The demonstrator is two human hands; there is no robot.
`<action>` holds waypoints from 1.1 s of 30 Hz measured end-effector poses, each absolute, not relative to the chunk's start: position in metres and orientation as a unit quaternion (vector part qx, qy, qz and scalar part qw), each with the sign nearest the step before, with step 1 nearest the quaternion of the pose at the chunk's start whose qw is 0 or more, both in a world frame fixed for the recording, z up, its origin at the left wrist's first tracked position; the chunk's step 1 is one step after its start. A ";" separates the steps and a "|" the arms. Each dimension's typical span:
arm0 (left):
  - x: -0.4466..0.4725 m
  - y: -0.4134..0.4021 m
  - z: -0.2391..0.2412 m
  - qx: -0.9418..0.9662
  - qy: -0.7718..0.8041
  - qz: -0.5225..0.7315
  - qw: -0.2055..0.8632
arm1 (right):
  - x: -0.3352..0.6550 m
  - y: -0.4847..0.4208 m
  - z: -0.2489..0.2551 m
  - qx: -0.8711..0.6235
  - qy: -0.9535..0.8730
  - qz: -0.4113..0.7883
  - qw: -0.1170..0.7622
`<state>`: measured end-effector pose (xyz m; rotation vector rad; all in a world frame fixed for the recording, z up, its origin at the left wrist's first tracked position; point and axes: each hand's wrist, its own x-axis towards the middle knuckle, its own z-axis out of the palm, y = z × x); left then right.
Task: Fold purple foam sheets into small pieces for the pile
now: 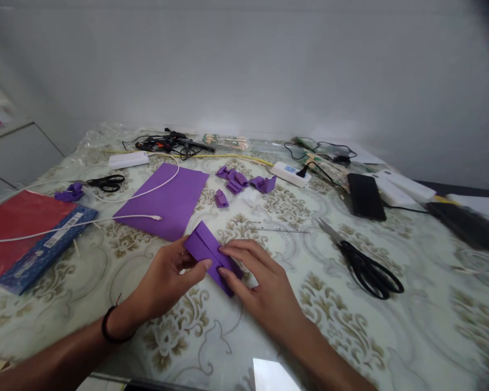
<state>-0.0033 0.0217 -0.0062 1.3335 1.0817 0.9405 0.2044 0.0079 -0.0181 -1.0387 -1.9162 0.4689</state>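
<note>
A folded strip of purple paper [206, 247] lies on the patterned tablecloth [309, 304] in front of me. My left hand [167, 282] grips its near-left edge, thumb on top and fingers curled under. My right hand [261, 288] presses down on its right end, with the index finger stretched along a fold. Behind it lies a larger purple sheet [165, 201] with a white cable [106, 220] across it. Several small folded purple pieces [238, 183] sit further back.
Large black scissors [364, 263] lie to the right, smaller scissors [106, 182] at the back left. A red and blue paper pack [24, 236] is at the left. A black phone [365, 195], a white power strip [290, 174] and tangled cables [169, 144] line the back.
</note>
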 end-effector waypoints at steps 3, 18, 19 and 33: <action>-0.003 0.022 -0.007 0.579 0.443 0.404 0.553 | 0.204 0.008 -0.020 -0.428 -0.767 0.199 0.435; -0.004 0.022 -0.005 0.636 0.402 0.365 0.548 | 0.203 0.007 -0.015 -0.497 -0.655 0.383 0.421; -0.004 0.022 -0.005 0.639 0.401 0.362 0.547 | 0.202 0.006 -0.014 -0.494 -0.660 0.381 0.418; -0.001 0.018 -0.004 0.600 0.400 0.363 0.590 | 0.198 0.003 -0.011 -0.509 -0.607 0.446 0.417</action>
